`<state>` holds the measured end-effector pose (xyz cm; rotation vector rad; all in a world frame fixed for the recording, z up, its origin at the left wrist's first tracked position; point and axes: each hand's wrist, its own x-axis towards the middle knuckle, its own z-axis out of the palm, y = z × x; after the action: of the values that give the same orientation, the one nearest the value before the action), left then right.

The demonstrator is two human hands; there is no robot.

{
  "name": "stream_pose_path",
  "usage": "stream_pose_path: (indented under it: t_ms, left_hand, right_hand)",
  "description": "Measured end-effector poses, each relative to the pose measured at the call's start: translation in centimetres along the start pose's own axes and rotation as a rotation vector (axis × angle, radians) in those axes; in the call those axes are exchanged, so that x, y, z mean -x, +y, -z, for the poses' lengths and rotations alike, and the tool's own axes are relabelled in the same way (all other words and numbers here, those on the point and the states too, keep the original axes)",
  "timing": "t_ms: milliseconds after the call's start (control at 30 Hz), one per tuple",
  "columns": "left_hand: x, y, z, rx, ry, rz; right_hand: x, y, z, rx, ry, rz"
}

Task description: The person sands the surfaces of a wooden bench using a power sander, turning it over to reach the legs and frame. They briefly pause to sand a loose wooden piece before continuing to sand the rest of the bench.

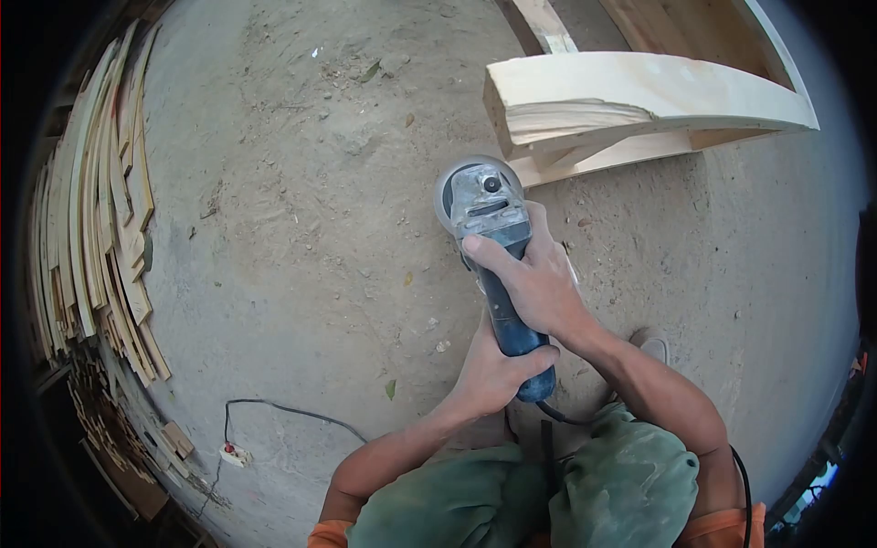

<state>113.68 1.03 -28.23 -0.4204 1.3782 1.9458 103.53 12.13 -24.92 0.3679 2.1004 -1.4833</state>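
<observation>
A blue angle grinder (507,274) with a dusty grey head and a round disc is held in both hands over the ground. My right hand (539,274) is closed round its neck just behind the head, thumb on top. My left hand (502,365) wraps the rear of the body, with the thumb across it. Beyond the disc, at the upper right, lies a curved wooden frame (658,87); its near end has a rough, splintered patch. The disc is close to that end, and whether they touch I cannot tell.
Long wooden strips (100,201) are piled along the left side. A black cable (292,405) runs over the ground from a white socket block (235,455) at the lower left. Another cable leaves the grinder's rear near my knees. Leaves and debris dot the dusty ground (301,228).
</observation>
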Motion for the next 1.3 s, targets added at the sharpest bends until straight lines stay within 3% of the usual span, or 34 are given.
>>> stream_pose_path:
  t_ms: [100, 233, 300, 467, 700, 900, 967, 1167, 1300]
  left_hand:
    - [4.0, -2.8, -0.1, 0.107, 0.125, -0.123]
    - [4.7, -2.4, 0.6, 0.065, 0.083, 0.005]
    - [3.4, -1.4, 0.2, -0.005, 0.065, -0.055]
    - [0.3, 0.5, -1.1, -0.065, 0.034, -0.130]
    - [-1.3, 0.2, -0.8, 0.006, -0.044, -0.047]
    - [-0.3, -3.0, -2.0, -0.020, 0.020, -0.187]
    - [-0.7, -2.1, -1.9, -0.043, 0.055, -0.074]
    - [0.2, -3.5, -3.4, -0.102, -0.026, -0.045]
    - [-0.7, -1.0, -3.1, -0.095, -0.033, 0.012]
  right_hand:
    - [1.9, 1.8, -3.1, 0.100, -0.121, 0.145]
    - [2.7, 1.5, -2.9, 0.014, -0.161, 0.119]
    - [2.3, 0.8, -1.5, -0.058, -0.073, 0.173]
    - [0.5, 0.6, 0.8, -0.051, 0.044, 0.085]
    - [-0.4, 0.8, 1.3, -0.015, 0.014, 0.017]
    - [0.9, 3.2, 0.4, 0.031, 0.119, 0.279]
    - [0.5, 0.9, 0.9, -0.055, 0.057, 0.064]
    - [2.2, 2.9, 1.8, -0.097, 0.119, 0.088]
    - [1.6, 2.7, 2.1, -0.130, 0.142, 0.016]
